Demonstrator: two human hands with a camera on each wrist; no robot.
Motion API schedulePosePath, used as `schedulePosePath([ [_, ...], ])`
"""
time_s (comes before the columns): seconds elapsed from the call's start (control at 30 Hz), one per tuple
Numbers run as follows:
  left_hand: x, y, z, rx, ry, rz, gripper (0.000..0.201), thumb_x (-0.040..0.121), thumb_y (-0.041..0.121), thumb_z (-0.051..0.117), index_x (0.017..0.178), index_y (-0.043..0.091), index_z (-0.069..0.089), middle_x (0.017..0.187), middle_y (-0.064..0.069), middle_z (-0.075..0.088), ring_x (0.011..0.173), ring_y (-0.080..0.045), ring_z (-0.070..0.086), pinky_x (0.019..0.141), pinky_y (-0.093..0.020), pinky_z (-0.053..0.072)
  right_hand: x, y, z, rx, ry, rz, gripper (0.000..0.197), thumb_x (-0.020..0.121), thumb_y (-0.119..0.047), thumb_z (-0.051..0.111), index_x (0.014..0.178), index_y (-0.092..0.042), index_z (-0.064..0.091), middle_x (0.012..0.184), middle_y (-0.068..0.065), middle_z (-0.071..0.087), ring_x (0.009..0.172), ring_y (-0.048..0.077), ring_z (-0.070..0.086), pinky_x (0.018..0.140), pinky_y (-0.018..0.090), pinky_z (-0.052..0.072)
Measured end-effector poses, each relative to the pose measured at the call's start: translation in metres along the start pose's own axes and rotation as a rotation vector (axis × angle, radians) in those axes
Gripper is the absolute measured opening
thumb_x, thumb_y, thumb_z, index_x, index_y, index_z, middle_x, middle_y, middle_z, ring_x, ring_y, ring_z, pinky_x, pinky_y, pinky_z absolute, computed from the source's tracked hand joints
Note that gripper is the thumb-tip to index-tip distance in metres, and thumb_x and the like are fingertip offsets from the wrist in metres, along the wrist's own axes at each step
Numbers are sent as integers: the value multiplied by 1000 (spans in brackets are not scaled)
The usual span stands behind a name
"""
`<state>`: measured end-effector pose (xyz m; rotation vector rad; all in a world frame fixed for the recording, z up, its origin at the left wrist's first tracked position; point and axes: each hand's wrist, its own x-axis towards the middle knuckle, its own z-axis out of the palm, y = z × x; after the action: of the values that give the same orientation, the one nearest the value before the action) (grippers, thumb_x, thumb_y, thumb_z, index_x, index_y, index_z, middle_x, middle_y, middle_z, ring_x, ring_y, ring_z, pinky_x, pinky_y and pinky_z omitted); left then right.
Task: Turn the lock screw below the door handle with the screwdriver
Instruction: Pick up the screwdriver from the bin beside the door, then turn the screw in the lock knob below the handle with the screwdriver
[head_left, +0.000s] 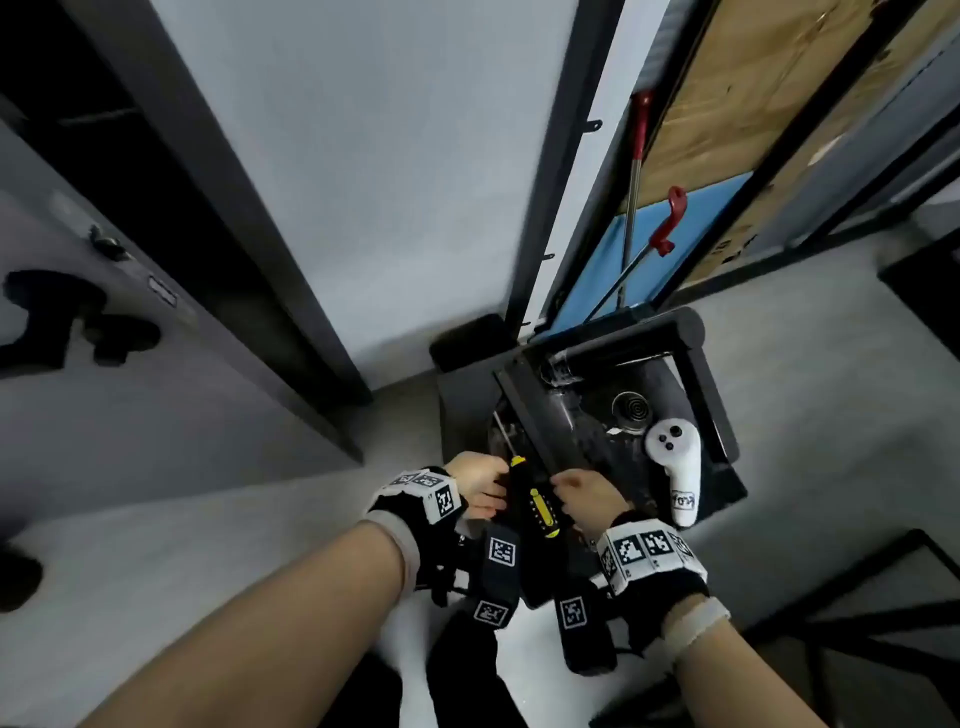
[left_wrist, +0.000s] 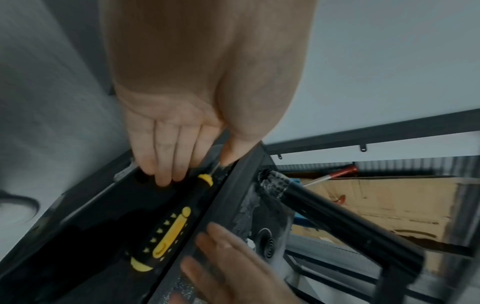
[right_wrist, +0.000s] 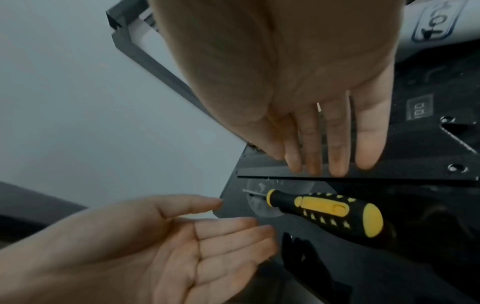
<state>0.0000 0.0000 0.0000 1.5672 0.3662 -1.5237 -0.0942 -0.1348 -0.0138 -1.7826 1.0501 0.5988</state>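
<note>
A black and yellow screwdriver (head_left: 540, 512) (left_wrist: 168, 232) (right_wrist: 327, 209) lies loose in the left compartment of a black cart tray (head_left: 722, 415), tip pointing away from me. My left hand (head_left: 480, 483) (left_wrist: 166, 160) (right_wrist: 197, 232) hovers open just left of its shaft, fingers straight, holding nothing. My right hand (head_left: 582, 493) (right_wrist: 332, 148) (left_wrist: 228, 263) is open too, its fingers over the dividing rail (left_wrist: 233, 185) right of the screwdriver. The grey door (head_left: 130, 415) stands at the far left with its dark handle (head_left: 47, 317); the lock screw cannot be made out.
A white controller (head_left: 675, 467) lies in the tray's right compartment beside a round black part (head_left: 631, 410). The cart's push bar (head_left: 649, 332) is at its far end. Red-handled poles (head_left: 665, 223), a blue board and cardboard lean behind. The dark door frame (head_left: 234, 208) rises ahead.
</note>
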Motion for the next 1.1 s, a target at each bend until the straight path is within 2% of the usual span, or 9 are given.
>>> schedulePosePath([
  [0.07,8,-3,6,11,34,-8,34,96,21,49,122,-1,52,103,-16,63,83,-26,61,70,-27,49,6,-1,7,-34,-52,4,27,91,-15,42,103,-18,66,67,-12,42,58,2,38,54,16,29],
  [0.13,16,-11,9,84,53,3,27,91,25,58,105,2,59,92,-13,65,77,-25,63,72,-30,52,5,-7,13,27,-146,20,25,94,-8,40,87,-13,63,66,-5,45,51,2,44,45,11,32],
  [0.2,23,-18,9,167,71,32,18,87,19,64,87,1,63,83,-14,64,79,-27,63,76,-35,53,-3,-16,18,114,-168,23,26,93,1,37,91,-5,62,66,2,48,45,7,47,35,8,32],
  [0.3,16,-21,0,286,48,130,13,92,7,53,89,-1,63,68,-8,53,75,-25,56,72,-33,44,-14,-37,22,126,-188,-14,33,91,3,36,109,-2,63,67,3,52,40,3,49,38,10,34],
  [0.47,-37,-5,-57,100,112,289,22,98,9,44,77,14,46,69,-10,49,32,-7,55,34,-19,45,-34,-84,37,118,-53,-110,22,94,-6,37,103,-10,57,80,8,59,60,12,52,42,13,37],
  [0.6,-97,11,-126,204,305,603,7,93,13,55,97,11,60,64,-1,51,46,-10,50,43,-19,42,-58,-136,66,210,49,-283,24,96,-8,37,113,-8,54,84,14,62,62,15,55,53,18,42],
  [0.77,-194,12,-218,310,735,1093,14,75,14,77,88,9,73,84,1,65,69,0,56,65,-7,41,-86,-220,127,492,-46,-358,22,98,-14,32,102,-11,53,62,3,65,42,6,60,56,22,41],
  [0.87,-233,8,-240,280,897,1315,18,73,17,78,83,18,64,85,6,62,79,-10,60,74,-24,51,-96,-255,149,598,-120,-385,24,98,-13,32,98,-9,55,57,1,67,41,9,62,55,23,44],
  [1.1,-253,-10,-247,178,977,1606,7,81,32,63,85,30,57,90,16,61,80,-12,65,64,-45,58,-90,-296,178,410,-118,-541,26,92,0,36,110,-6,54,94,7,55,70,16,50,61,24,40],
])
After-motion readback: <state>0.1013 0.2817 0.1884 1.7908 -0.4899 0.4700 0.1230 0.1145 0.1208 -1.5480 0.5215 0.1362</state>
